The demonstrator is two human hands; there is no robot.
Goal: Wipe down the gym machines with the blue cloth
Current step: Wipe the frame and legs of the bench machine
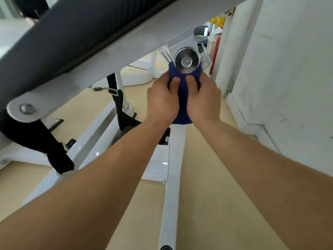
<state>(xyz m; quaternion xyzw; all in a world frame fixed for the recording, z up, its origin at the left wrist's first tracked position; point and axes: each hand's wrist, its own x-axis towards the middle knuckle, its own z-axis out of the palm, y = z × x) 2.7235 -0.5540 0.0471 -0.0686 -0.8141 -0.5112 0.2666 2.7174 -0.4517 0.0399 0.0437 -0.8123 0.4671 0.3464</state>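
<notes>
The blue cloth (182,98) is wrapped around a bar of the white gym machine (173,168), just below its shiny round metal end cap (187,60). My left hand (162,100) grips the cloth from the left, thumb pressed on its front. From the right, my right hand (203,98) grips it the same way, and the two thumbs lie side by side. The bar itself is hidden under the cloth and both hands.
A dark padded bench (72,35) on a white frame slants overhead at the upper left. Black straps (54,147) hang from it. A white wall (288,69) stands close on the right. Tan floor (207,195) lies below, and bottles and clutter (214,40) sit far back.
</notes>
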